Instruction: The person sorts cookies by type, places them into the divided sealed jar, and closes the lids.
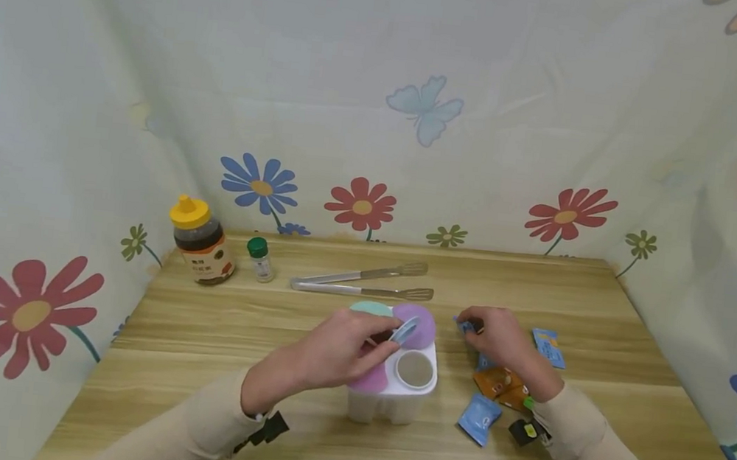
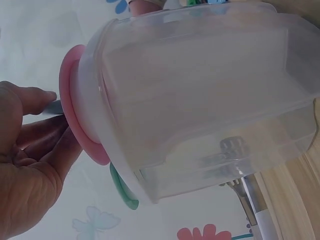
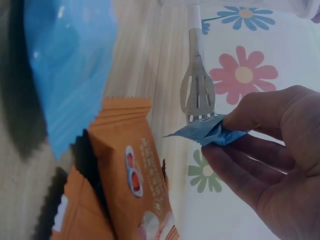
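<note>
I hold my left hand [image 1: 330,348] over the white mould [image 1: 393,388], which stands in the middle of the wooden surface [image 1: 206,392]. Its fingers [image 2: 37,100] are curled and pinch a small pale-blue piece [image 1: 404,330] just above the pink lid [image 2: 75,120]. I cannot tell exactly what this piece is; it looks like a lid or a flat handle. One round cell [image 1: 415,369] of the mould is uncovered, and the teal lid [image 1: 370,308] and purple lid [image 1: 418,324] sit behind.

To do this step well, I think I should keep the mould steady and bring the piece down straight, without tilting the mould.

My right hand [image 1: 494,338] is to the right of the mould, near the packets. Its thumb and fingers [image 3: 260,115] are pressed together on the corner of a small blue packet [image 3: 210,132], raised above the orange packet [image 3: 135,170]. More blue packets [image 1: 480,417] lie on the surface, and metal tongs [image 1: 364,280] lie further back.
</note>
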A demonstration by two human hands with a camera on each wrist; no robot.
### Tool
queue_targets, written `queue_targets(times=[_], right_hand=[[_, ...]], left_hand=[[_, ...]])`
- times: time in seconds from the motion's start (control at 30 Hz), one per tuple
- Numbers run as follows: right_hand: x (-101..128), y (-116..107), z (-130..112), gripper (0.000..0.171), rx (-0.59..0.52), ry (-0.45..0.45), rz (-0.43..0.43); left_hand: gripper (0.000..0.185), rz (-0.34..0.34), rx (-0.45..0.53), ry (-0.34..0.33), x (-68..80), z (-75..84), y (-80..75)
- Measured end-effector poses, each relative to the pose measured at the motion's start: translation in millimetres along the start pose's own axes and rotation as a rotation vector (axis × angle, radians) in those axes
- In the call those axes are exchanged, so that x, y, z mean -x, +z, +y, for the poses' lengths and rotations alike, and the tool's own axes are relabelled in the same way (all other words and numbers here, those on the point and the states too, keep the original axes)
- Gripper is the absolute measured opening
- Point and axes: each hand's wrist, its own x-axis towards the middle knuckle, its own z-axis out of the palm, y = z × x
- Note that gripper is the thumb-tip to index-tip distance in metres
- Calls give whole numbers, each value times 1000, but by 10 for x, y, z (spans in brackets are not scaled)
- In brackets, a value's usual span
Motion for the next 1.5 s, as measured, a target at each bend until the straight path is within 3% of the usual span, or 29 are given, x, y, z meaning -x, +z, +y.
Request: queue_targets(times=[0.2, 0.37, 1.03, 1.2, 1.33, 1.5], right_hand=[[74, -22, -49, 18, -59, -24, 42], [163, -80, -137, 16, -141, -51, 83], [494, -441, -693, 20, -299, -205, 237], [544, -495, -780, 26, -393, -276, 278], [577, -539, -852, 28, -476, -340, 265], [592, -565, -899, 27, -526, -352, 224]], left_hand=[[46, 36, 42, 15, 35, -26, 20], [47, 54, 56, 48, 64, -55, 33], [51, 33, 139, 7, 78, -111, 21], [52, 30, 148, 7, 71, -115, 31], [53, 35, 148, 1, 72, -109, 38], [53, 36, 153, 1, 78, -117, 49]])
